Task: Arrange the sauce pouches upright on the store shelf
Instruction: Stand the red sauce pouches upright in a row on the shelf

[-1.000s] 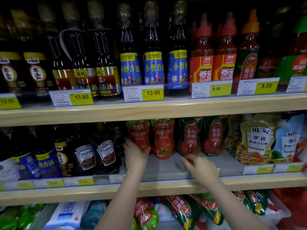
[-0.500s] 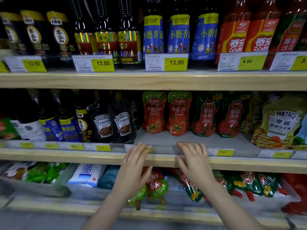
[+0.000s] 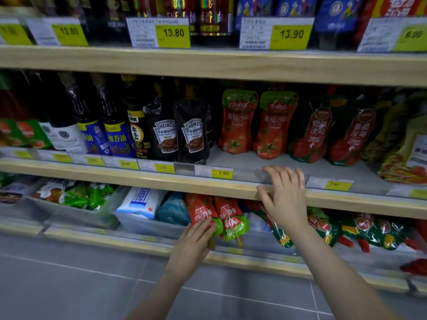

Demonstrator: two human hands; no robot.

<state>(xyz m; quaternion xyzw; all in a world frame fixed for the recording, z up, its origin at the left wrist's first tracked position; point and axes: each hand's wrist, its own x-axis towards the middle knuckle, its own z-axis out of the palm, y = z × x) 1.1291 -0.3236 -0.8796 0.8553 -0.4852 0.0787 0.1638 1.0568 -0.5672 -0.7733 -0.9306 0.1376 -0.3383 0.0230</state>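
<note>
A single head-worn wide-angle view looks forward and down at the store shelving from close range. It faces the middle shelf (image 3: 161,179) nearly square-on, with the lower shelf (image 3: 129,242) and grey floor tiles (image 3: 69,285) beneath; straight edges bow toward the frame's borders.

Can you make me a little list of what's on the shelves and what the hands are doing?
Middle shelf: two red pouches standing up, beside dark sauce pouches
Bottom shelf: red pouches lying upside down
Left hand: fingers touching a lying pouch
Right hand: open, resting on the middle shelf edge
Nearest price tag: 7.90
</note>
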